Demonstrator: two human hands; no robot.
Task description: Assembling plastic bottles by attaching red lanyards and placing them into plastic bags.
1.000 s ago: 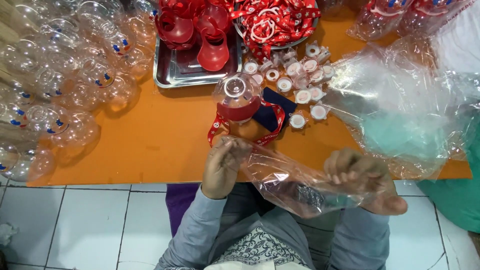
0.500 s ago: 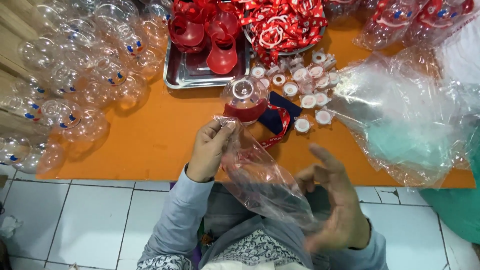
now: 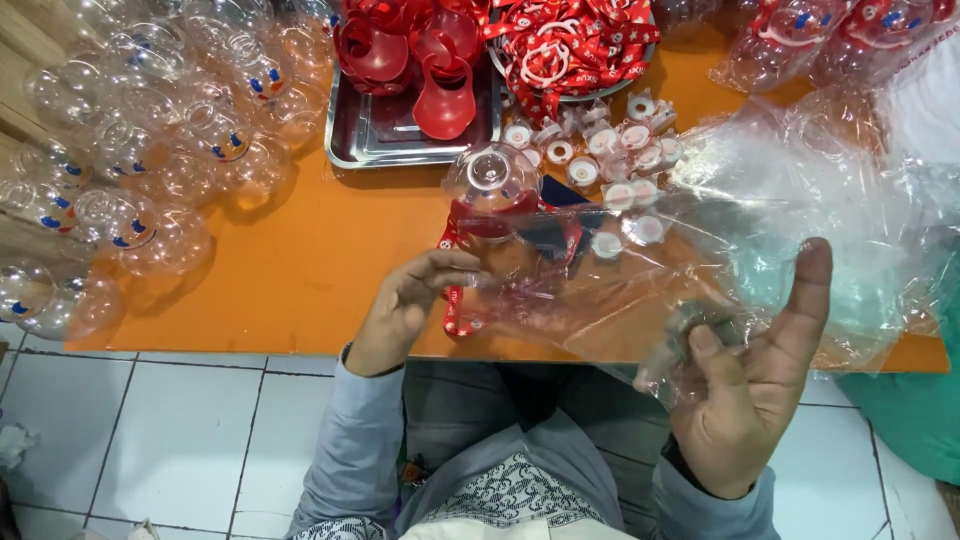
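Hands first: your right hand [image 3: 745, 385] is nearest you, palm up, thumb and first finger pinching one edge of a clear plastic bag [image 3: 620, 290] while the other fingers spread wide. Your left hand [image 3: 410, 305] pinches the bag's opposite edge just over the near rim of the orange table [image 3: 300, 270], so the bag hangs stretched between both hands. Just beyond it stands a clear round bottle [image 3: 492, 178] on a red base. Farther back sit white caps [image 3: 610, 150], a metal tray [image 3: 375, 140] with red parts, and clear globes [image 3: 130, 150] piled at left.
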